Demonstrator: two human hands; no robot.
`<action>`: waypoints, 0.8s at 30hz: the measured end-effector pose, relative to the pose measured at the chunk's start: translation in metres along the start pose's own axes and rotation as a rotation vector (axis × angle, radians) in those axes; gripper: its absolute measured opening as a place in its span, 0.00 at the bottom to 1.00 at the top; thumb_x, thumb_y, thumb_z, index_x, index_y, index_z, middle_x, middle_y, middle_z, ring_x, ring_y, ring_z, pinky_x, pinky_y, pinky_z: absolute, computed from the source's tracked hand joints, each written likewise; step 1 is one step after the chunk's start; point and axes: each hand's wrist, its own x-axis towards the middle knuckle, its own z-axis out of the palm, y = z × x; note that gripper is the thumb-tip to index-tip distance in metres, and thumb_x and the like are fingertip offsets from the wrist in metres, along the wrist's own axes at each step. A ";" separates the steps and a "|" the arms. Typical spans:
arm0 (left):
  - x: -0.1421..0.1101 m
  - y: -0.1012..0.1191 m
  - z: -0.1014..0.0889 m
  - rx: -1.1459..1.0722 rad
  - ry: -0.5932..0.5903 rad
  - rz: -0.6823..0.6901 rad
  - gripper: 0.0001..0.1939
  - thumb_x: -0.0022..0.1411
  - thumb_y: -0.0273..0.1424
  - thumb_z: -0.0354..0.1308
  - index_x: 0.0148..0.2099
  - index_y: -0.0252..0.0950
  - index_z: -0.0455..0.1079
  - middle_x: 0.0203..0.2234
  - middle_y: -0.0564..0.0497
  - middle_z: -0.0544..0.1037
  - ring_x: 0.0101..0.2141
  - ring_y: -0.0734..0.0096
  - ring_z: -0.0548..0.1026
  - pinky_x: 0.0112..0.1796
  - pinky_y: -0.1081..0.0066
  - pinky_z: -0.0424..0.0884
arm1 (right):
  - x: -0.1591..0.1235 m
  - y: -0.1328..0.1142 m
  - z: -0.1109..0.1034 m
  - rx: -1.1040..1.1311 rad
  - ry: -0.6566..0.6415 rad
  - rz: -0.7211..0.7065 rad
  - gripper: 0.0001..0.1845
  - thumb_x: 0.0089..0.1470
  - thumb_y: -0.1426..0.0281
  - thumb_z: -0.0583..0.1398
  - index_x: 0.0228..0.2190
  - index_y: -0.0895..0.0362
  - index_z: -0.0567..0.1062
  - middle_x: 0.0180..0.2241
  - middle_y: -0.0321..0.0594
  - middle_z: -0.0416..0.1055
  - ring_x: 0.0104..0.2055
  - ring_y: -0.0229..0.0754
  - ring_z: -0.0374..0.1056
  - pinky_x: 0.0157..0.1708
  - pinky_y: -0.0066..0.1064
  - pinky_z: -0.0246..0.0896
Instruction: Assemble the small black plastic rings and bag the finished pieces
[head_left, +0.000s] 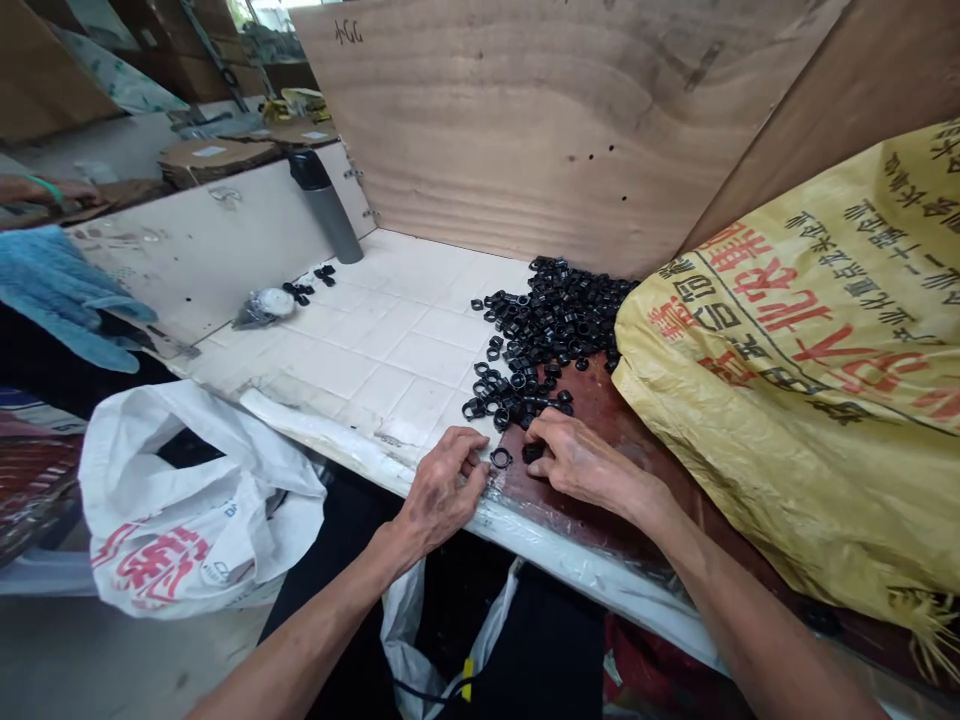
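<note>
Setting: a plywood panel (540, 120) is standing along the back edge of the counter (375, 370), and a yellow woven sack (787, 370) is slumping against its right side.

Counter, other items: a white plastic bag (195, 500) is hanging beyond the front left edge. A blue cloth (60, 290) is draped further left, and another person's forearm (45, 190) is showing at the far upper left, well apart. A grey bottle (326, 205) is standing near the back left corner, with a clear bag (262, 310) and a few small black pieces (304, 290) lying nearby.

Main material: a heap of black plastic rings (547, 330) is lying toward the right, its long axis running from the back edge forward to a brown board (600, 470) at the front edge.

Spatial relation: the heap's front end is lying directly ahead of the hands, just beyond the right hand's fingers; the right hand is nearer.

Left hand (442, 490): fingers are partly curled at the front edge, just beside a single black ring (501, 458). Hold: cannot tell.

Right hand (581, 460): fingers are curving down over a dark ring (533, 452) on the board, partly hiding it. Hold: cannot tell.
</note>
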 end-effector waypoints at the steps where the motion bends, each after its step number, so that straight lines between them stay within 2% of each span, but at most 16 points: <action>1: 0.000 0.002 0.000 0.018 -0.031 0.004 0.15 0.62 0.26 0.56 0.52 0.38 0.67 0.44 0.47 0.72 0.33 0.71 0.72 0.38 0.68 0.73 | 0.000 0.001 0.002 0.008 0.002 -0.001 0.09 0.52 0.82 0.59 0.27 0.56 0.70 0.33 0.38 0.68 0.36 0.40 0.65 0.37 0.30 0.57; 3: 0.003 0.005 0.003 0.084 -0.080 0.013 0.18 0.60 0.27 0.58 0.53 0.39 0.66 0.44 0.47 0.71 0.35 0.69 0.73 0.38 0.67 0.73 | -0.001 0.002 0.005 0.011 0.007 0.026 0.10 0.52 0.83 0.58 0.26 0.56 0.68 0.33 0.38 0.66 0.35 0.39 0.64 0.35 0.29 0.56; 6: 0.010 0.005 0.009 0.158 -0.115 0.056 0.14 0.59 0.27 0.59 0.48 0.39 0.68 0.41 0.49 0.72 0.39 0.65 0.73 0.41 0.66 0.73 | 0.000 0.002 0.009 0.019 0.027 0.056 0.10 0.50 0.83 0.59 0.25 0.57 0.66 0.30 0.36 0.65 0.32 0.38 0.63 0.32 0.29 0.54; 10: 0.011 0.001 0.011 0.165 -0.069 0.040 0.10 0.60 0.26 0.59 0.45 0.39 0.68 0.35 0.51 0.74 0.35 0.67 0.73 0.38 0.67 0.72 | 0.002 -0.005 0.014 0.156 0.117 0.035 0.09 0.49 0.82 0.60 0.28 0.57 0.68 0.27 0.33 0.65 0.28 0.36 0.61 0.28 0.27 0.52; 13: 0.007 0.000 0.009 0.079 -0.051 0.036 0.13 0.60 0.24 0.57 0.47 0.39 0.68 0.35 0.51 0.74 0.33 0.70 0.74 0.37 0.69 0.72 | 0.002 -0.014 0.021 0.276 0.151 -0.001 0.09 0.51 0.81 0.59 0.34 0.56 0.72 0.28 0.33 0.67 0.27 0.36 0.62 0.27 0.27 0.54; 16: 0.006 0.000 0.006 -0.041 -0.069 0.081 0.17 0.58 0.19 0.54 0.48 0.39 0.68 0.40 0.50 0.74 0.37 0.70 0.75 0.38 0.70 0.72 | 0.001 -0.021 0.029 0.295 0.190 -0.049 0.10 0.53 0.80 0.59 0.36 0.56 0.74 0.31 0.36 0.70 0.30 0.37 0.65 0.31 0.28 0.58; 19: 0.006 -0.001 0.003 -0.156 -0.065 0.106 0.18 0.59 0.20 0.55 0.50 0.38 0.69 0.43 0.47 0.74 0.42 0.68 0.76 0.41 0.69 0.74 | 0.001 -0.023 0.034 0.297 0.231 -0.081 0.11 0.55 0.80 0.59 0.39 0.56 0.76 0.35 0.39 0.73 0.35 0.40 0.68 0.37 0.30 0.61; 21: 0.005 -0.001 0.003 -0.240 -0.057 0.051 0.16 0.61 0.23 0.57 0.52 0.38 0.69 0.44 0.47 0.75 0.42 0.67 0.77 0.42 0.67 0.76 | 0.002 -0.022 0.035 0.303 0.260 -0.064 0.11 0.56 0.79 0.59 0.39 0.56 0.76 0.35 0.39 0.73 0.36 0.40 0.69 0.38 0.31 0.62; 24: 0.002 -0.001 0.004 -0.395 -0.039 -0.100 0.16 0.60 0.30 0.63 0.50 0.37 0.68 0.41 0.48 0.78 0.37 0.69 0.79 0.42 0.66 0.78 | 0.002 -0.022 0.031 0.325 0.281 -0.007 0.08 0.55 0.77 0.61 0.37 0.56 0.75 0.32 0.36 0.72 0.32 0.38 0.67 0.33 0.29 0.61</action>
